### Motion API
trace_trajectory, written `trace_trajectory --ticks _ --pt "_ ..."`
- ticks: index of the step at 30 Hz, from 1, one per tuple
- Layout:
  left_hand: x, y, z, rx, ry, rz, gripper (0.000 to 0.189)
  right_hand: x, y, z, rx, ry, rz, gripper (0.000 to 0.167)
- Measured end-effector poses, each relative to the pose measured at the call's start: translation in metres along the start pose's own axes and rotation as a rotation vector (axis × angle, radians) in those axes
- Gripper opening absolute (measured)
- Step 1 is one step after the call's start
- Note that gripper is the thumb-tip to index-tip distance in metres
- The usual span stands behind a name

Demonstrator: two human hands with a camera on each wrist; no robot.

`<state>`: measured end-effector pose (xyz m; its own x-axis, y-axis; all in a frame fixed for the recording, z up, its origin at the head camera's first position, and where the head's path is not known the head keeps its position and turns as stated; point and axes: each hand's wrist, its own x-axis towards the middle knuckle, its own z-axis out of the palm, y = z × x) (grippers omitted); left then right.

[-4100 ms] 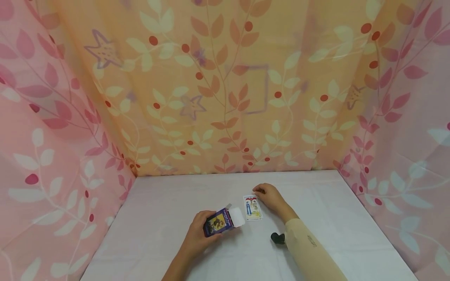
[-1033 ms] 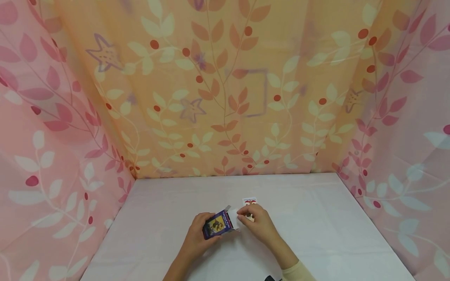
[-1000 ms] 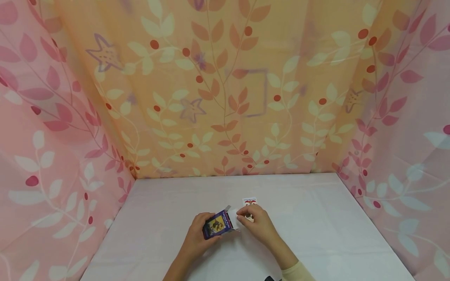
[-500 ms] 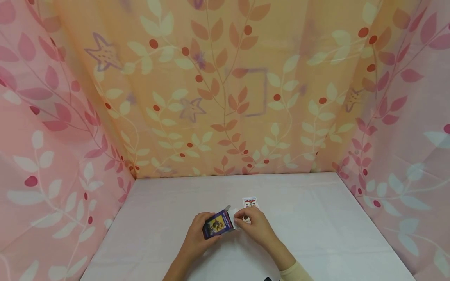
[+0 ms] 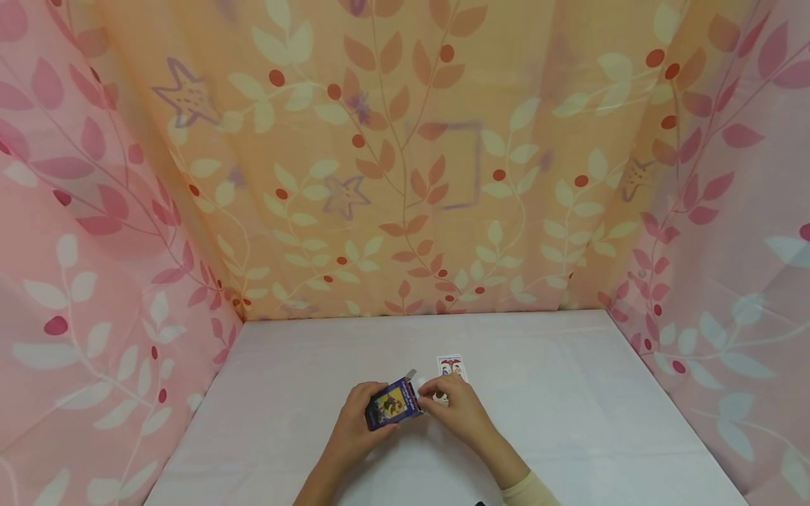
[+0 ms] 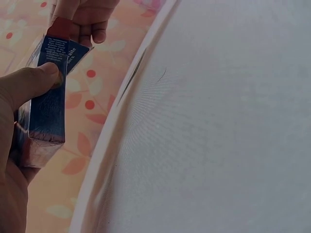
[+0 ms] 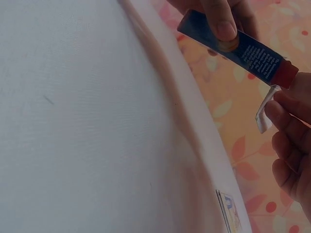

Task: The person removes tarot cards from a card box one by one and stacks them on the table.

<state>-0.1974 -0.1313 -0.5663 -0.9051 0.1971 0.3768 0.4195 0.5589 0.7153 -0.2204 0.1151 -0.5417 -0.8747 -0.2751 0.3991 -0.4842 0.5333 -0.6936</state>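
My left hand grips a dark blue tarot card box around its sides. The box is tilted above the table, its open end facing right. In the left wrist view the thumb presses on the box's narrow side. My right hand is at the open end, thumb and forefinger pinching the white lid flap, which they mostly hide. A small side tab sticks out from that end in the right wrist view. Behind my right fingers a tarot card lies face up, its lower part covered.
A white cloth covers the table. Patterned curtains rise along its back edge and both sides. A light sleeve covers my right forearm.
My right hand has left the tarot card and come to the box's lid flap, then moved slightly left, bringing the flap toward the opening. The left hand stays nearly still with the box.
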Motion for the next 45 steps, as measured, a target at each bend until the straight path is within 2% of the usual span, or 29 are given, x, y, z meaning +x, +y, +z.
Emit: trace_trajectory --ticks 10,25,45 --pt "0.0013 0.0008 -0.0007 -0.009 -0.003 0.020 0.076 0.0001 -0.0016 0.0012 -0.007 -0.015 0.021 0.013" --pt "0.0006 -0.0002 0.0000 0.006 -0.001 0.018 0.075 -0.0008 -0.0013 0.0013 -0.023 -0.032 0.044 0.012" --pt "0.0002 -0.0023 -0.0008 0.007 -0.002 0.004 0.078 0.0000 -0.0025 -0.0069 -0.025 0.013 0.023 0.013"
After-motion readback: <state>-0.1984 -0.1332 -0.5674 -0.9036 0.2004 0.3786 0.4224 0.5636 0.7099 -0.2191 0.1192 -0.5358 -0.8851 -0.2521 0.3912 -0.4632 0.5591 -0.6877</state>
